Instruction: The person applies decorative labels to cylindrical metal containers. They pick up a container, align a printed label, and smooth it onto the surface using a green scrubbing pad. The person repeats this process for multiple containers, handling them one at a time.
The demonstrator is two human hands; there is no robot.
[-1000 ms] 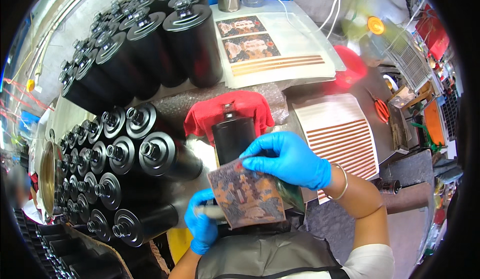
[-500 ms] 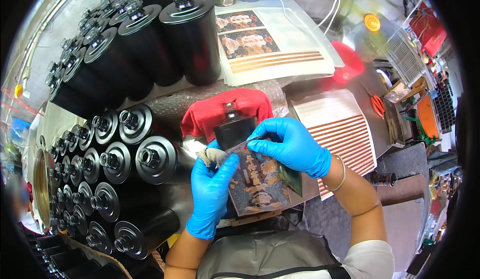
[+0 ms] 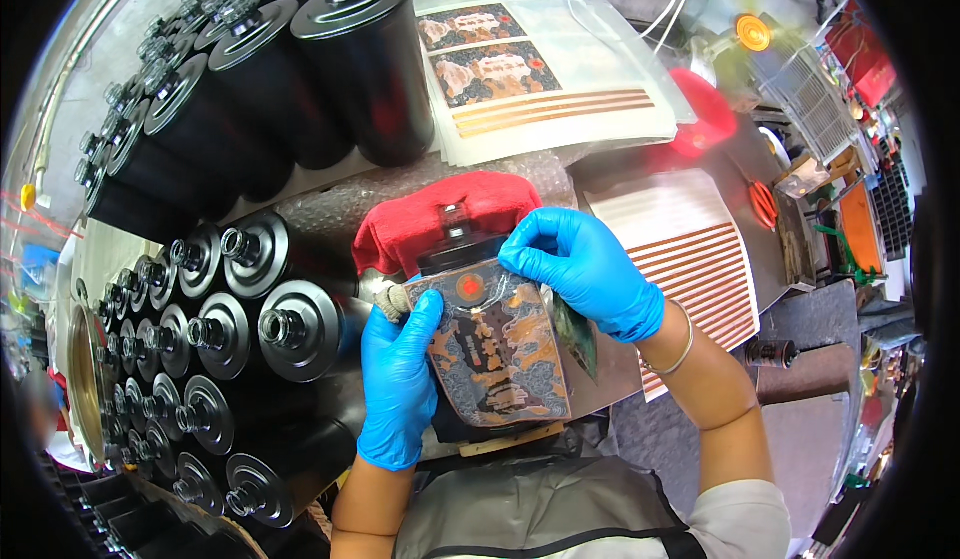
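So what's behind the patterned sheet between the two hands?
A black bottle: its shoulder and neck show above the sheet, with a red cloth beyond. The part of its body directly behind the sheet is covered, so its surface there can't be seen.

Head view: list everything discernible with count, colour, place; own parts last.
cylindrical bottles: many, black, left
separate clear-necked bottle: one, black, centre
thin patterned sheet: one, grey and copper, before that bottle
crumpled cloth: one, red, behind that bottle
knit fabric: one, beige, left of patterned sheet
stacked printed sheets: uncountable, white, top centre
striped sheet: one visible, white and copper, right
scissors: one, orange handles, right
bubble wrap: uncountable, clear, beyond cloth
small clutter: uncountable, mixed colours, right edge
apron: one, grey, bottom
bangle: one, silver, right wrist
left gloved hand: one, blue, patterned sheet's left edge
right gloved hand: one, blue, its upper right corner
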